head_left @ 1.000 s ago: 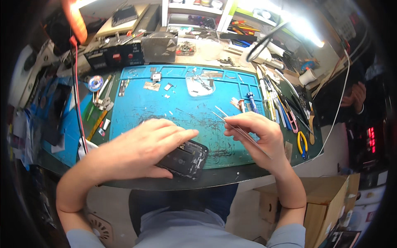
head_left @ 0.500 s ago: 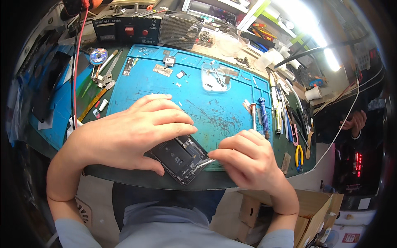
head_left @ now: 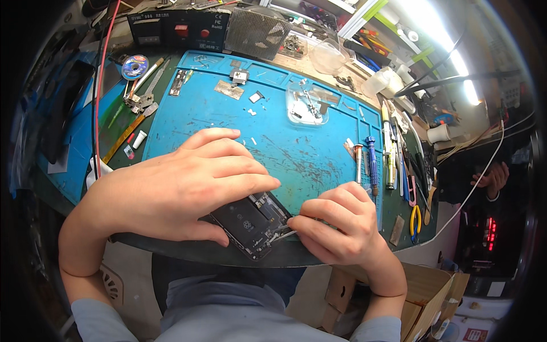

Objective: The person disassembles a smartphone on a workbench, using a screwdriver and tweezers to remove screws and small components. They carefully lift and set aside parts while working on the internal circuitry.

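Note:
A dark smartphone lies opened near the mat's front edge, its inner parts exposed. My left hand arches over its left end, fingers spread and thumb by the near edge; it covers part of the phone. My right hand is closed on metal tweezers, whose tips reach into the phone's right end, mostly hidden by my fingers. The blue silicone mat holds a clear container of small parts, a silver component and, by its right edge, a blue screwdriver.
A spool and hand tools lie left of the mat; more tools and yellow-handled pliers lie right. A black powered unit stands behind. Cables hang both sides. Another person's hand shows far right. A cardboard box sits below.
Since a second ago my right hand has moved down and left, bringing the tweezers from above the mat into the phone. The view has shifted; my left hand stays over the phone.

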### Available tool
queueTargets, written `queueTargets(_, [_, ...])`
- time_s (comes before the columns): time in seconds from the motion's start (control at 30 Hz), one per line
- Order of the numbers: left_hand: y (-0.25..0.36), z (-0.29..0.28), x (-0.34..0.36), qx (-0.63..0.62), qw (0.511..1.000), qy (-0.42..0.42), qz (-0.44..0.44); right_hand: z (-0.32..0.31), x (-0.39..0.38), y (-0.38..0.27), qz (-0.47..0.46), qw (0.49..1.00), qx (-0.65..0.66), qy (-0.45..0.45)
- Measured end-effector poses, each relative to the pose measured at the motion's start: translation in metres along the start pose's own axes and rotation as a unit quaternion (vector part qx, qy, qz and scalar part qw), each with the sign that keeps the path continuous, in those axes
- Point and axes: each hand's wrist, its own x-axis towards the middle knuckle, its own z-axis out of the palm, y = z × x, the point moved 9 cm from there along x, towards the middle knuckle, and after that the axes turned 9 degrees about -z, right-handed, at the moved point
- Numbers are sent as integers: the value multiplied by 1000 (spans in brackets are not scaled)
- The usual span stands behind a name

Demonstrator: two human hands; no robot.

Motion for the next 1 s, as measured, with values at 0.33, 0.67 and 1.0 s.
queueTargets(0.33, [-1, 0, 1, 2, 1000, -4, -5, 3, -1, 3, 3, 1000, 18, 2])
queueTargets(0.67, [-3, 1, 1, 0, 1000, -8, -9, 10, -6, 11, 19, 996, 90, 6])
queueTargets(1.0, [-2, 1, 0, -7, 1000, -4, -9, 12, -7, 15, 27, 992, 127, 3])
